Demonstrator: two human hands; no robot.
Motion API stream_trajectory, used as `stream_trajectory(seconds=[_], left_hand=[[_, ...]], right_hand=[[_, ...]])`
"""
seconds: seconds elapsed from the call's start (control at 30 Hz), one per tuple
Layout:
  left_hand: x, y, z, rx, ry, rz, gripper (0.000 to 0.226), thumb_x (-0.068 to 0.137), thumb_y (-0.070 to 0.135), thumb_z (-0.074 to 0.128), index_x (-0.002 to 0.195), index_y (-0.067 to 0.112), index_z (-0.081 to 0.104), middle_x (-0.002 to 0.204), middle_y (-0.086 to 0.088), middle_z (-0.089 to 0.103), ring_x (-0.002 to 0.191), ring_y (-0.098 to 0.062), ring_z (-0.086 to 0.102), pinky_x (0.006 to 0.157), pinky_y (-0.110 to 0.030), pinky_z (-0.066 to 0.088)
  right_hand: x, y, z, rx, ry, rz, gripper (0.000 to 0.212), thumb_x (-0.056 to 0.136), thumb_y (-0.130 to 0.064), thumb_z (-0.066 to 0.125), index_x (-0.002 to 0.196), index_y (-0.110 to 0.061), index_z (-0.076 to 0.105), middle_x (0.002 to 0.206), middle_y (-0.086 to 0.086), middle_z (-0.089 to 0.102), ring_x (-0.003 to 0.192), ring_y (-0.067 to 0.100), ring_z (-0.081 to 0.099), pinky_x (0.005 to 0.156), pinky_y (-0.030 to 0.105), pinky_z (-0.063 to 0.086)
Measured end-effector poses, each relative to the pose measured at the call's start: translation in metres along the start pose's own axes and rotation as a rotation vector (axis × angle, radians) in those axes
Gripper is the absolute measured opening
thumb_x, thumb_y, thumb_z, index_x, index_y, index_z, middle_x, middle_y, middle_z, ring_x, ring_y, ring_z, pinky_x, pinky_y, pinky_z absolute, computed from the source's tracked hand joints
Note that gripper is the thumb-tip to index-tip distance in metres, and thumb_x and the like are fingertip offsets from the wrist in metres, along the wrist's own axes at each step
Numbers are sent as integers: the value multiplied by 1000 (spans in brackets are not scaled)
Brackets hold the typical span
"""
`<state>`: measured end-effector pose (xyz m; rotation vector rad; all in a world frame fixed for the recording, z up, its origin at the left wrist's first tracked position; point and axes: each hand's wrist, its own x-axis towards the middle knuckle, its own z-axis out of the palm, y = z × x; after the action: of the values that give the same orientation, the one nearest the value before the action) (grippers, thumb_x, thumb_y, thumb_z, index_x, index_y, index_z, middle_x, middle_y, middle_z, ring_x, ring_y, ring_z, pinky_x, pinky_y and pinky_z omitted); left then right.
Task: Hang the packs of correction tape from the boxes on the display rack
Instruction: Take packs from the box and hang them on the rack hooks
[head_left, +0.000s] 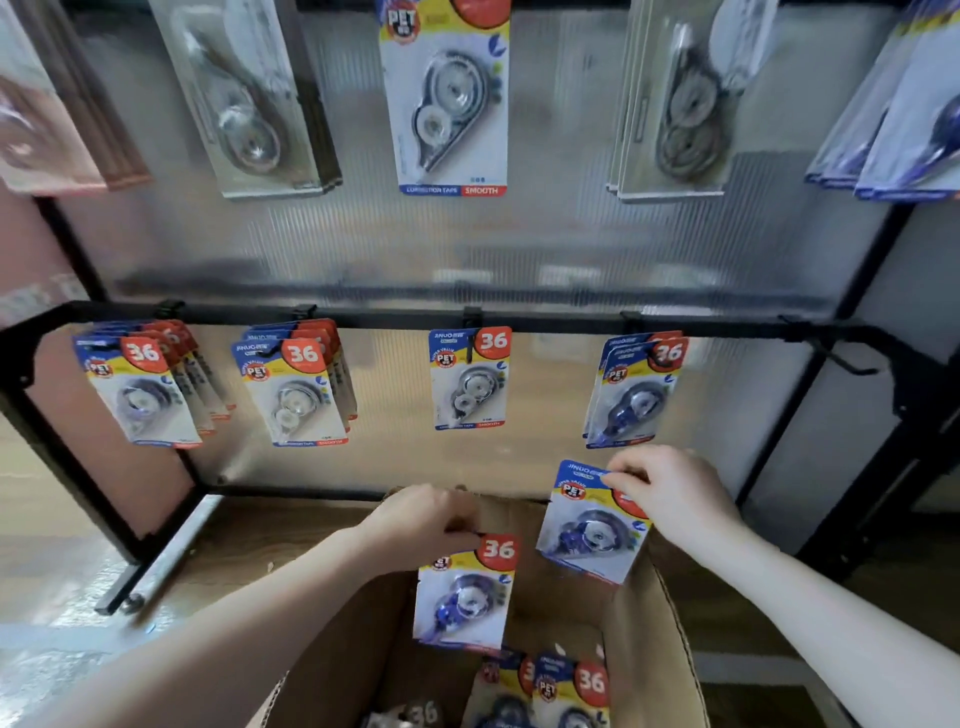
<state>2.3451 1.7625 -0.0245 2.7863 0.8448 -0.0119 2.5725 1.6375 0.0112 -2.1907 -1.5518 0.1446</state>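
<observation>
My left hand (423, 519) pinches the top edge of a blue correction tape pack (462, 597) that hangs above the open cardboard box (675, 639). My right hand (670, 493) holds a second blue pack (587, 530) by its top, just below the lower rail (545, 325) of the display rack. More packs (566, 691) lie inside the box. On the lower rail, hooks carry bundles of packs at the left (140, 384), centre-left (296, 389), a single pack in the middle (467, 379) and blue packs at the right (634, 395).
An upper row holds bigger packs (447, 98), some turned backwards. A bare hook (847, 364) sticks out at the far right of the lower rail. The rack's black frame and a ribbed translucent back panel (363, 249) stand right behind the box. Wooden floor lies left.
</observation>
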Motion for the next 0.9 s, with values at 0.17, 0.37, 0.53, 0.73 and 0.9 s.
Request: stream_trajectory(seconds=[0.17, 0.37, 0.53, 0.73, 0.9], left_hand=[[9, 11, -36, -36, 93, 16, 14, 88, 35, 60, 89, 22, 60, 84, 8, 62, 75, -11, 55, 64, -24, 45], [20, 24, -65, -105, 186, 8, 16, 88, 34, 60, 94, 19, 63, 85, 9, 58, 79, -11, 58, 67, -25, 49], [34, 33, -84, -329, 264, -4, 8, 86, 28, 64, 80, 24, 60, 82, 6, 62, 77, -14, 61, 67, -27, 52], [51, 44, -96, -597, 330, -6, 11, 83, 26, 66, 74, 30, 62, 86, 4, 69, 84, -14, 67, 78, -39, 56], [56, 55, -99, -638, 322, 19, 9, 84, 24, 64, 75, 26, 62, 86, 5, 68, 84, -12, 67, 75, -30, 56]], right_hand=[[16, 6, -36, 58, 129, -56, 16, 89, -28, 60, 87, -17, 71, 88, -4, 69, 81, 18, 60, 69, 35, 49], [39, 19, -65, 77, 295, -150, 12, 86, -18, 63, 84, -10, 73, 86, 2, 69, 82, 24, 62, 71, 39, 50], [61, 31, -74, 100, 309, -127, 15, 88, -19, 61, 91, -10, 73, 90, 3, 67, 85, 24, 60, 71, 35, 46], [71, 33, -73, 160, 271, -164, 16, 88, -17, 62, 95, -9, 73, 93, 3, 69, 88, 21, 60, 73, 30, 41], [72, 37, -72, 137, 223, -225, 17, 89, -14, 59, 96, -6, 73, 96, 7, 70, 90, 26, 62, 79, 35, 46]])
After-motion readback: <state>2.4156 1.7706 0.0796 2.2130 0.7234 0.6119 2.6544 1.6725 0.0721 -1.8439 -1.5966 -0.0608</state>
